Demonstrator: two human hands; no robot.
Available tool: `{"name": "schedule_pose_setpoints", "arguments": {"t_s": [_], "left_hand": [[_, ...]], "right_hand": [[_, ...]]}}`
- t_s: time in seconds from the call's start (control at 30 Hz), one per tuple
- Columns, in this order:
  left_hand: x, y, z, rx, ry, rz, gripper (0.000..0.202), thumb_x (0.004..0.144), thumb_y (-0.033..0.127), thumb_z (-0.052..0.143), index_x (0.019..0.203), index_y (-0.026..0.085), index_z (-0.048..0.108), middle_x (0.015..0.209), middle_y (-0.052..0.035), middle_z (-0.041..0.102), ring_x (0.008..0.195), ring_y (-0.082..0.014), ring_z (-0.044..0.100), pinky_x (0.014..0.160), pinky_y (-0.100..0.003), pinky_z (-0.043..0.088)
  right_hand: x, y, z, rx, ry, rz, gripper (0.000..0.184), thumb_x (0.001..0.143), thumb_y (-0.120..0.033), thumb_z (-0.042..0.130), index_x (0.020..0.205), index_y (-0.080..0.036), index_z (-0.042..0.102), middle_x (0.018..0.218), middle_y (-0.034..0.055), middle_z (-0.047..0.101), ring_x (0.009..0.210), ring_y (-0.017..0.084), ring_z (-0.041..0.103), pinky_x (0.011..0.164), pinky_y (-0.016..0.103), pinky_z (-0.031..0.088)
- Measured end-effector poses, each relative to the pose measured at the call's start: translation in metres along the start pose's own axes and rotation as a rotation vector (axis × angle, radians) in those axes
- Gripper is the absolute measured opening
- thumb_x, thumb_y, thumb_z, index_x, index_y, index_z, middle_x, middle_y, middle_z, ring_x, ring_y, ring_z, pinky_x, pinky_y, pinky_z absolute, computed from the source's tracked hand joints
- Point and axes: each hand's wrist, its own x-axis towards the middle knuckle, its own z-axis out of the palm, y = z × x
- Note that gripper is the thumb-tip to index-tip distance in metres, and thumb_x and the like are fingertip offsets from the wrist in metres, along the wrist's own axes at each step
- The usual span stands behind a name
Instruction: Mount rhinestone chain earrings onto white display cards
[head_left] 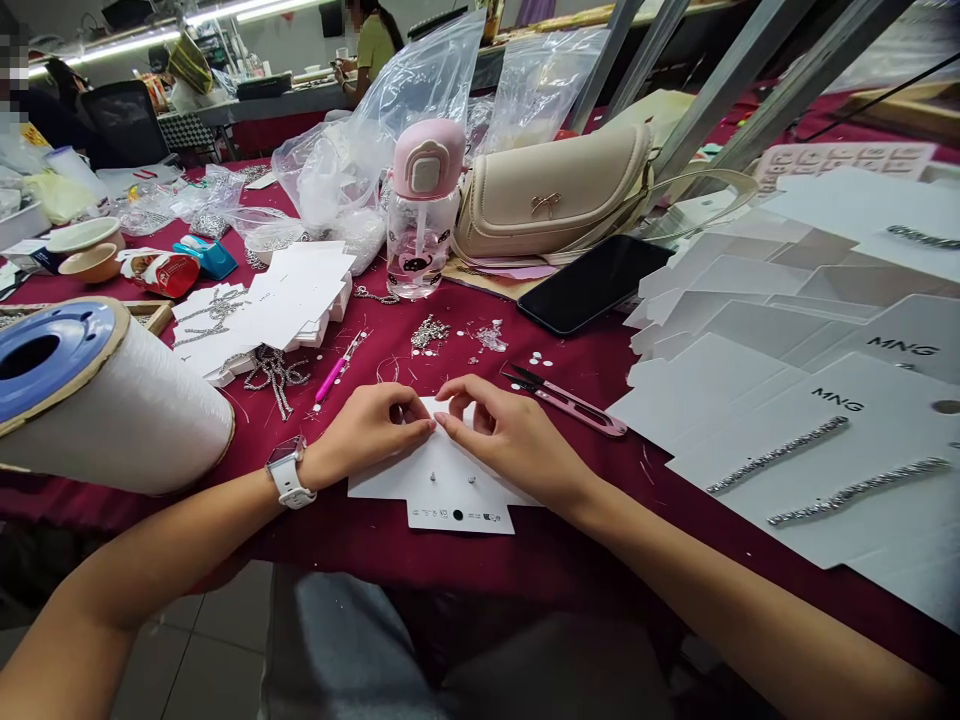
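Note:
A white display card (442, 485) lies flat on the dark red tablecloth (585, 370) near the front edge. Both my hands rest on its far edge, fingertips almost touching. My left hand (371, 428), with a white watch on the wrist, has its fingers curled down onto the card. My right hand (510, 435) is bent the same way, its fingertips pressed to the card. What the fingers pinch, if anything, is hidden under them. Two small studs show on the card's middle.
Pink thread snips (574, 400) lie just right of my hands, a pink pen (337, 368) left. Also here: a large white spool (97, 395), stacked cards with chains (255, 310), MNG cards (817, 430), a black phone (592, 283), a pink bottle (420, 210), a beige bag (555, 190).

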Motion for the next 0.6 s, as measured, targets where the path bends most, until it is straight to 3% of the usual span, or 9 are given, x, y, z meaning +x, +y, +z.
{"name": "schedule_pose_setpoints", "arguments": {"t_s": [0.13,0.23,0.6], "left_hand": [[-0.0004,-0.0004,0.0004,0.000,0.003,-0.012,0.013,0.072,0.025,0.058,0.068,0.013,0.061,0.066,-0.0004,0.061,0.060,-0.0087,0.052,0.054,-0.019,0.039],[-0.0005,-0.0013,0.0009,-0.008,0.008,-0.009,0.014,0.071,0.027,0.059,0.068,0.013,0.061,0.066,-0.0003,0.061,0.061,-0.0087,0.052,0.054,-0.019,0.038],[-0.0015,0.0003,0.0024,0.020,0.036,0.005,0.011,0.071,0.023,0.057,0.065,0.013,0.059,0.064,0.0003,0.059,0.059,-0.0078,0.051,0.054,-0.018,0.037]], "right_hand": [[-0.0025,0.0028,0.0024,-0.086,0.098,-0.129,0.011,0.076,-0.028,0.048,0.083,-0.019,0.051,0.070,-0.0014,0.057,0.049,0.007,0.042,0.050,0.021,0.031],[-0.0040,0.0048,0.0050,-0.176,0.093,-0.185,0.014,0.077,-0.030,0.049,0.082,-0.019,0.056,0.072,-0.0003,0.059,0.051,0.007,0.045,0.051,0.021,0.031],[-0.0008,0.0026,0.0053,-0.010,0.032,-0.049,0.015,0.075,-0.031,0.054,0.079,-0.020,0.063,0.072,-0.0002,0.063,0.055,0.009,0.049,0.050,0.021,0.035]]}}
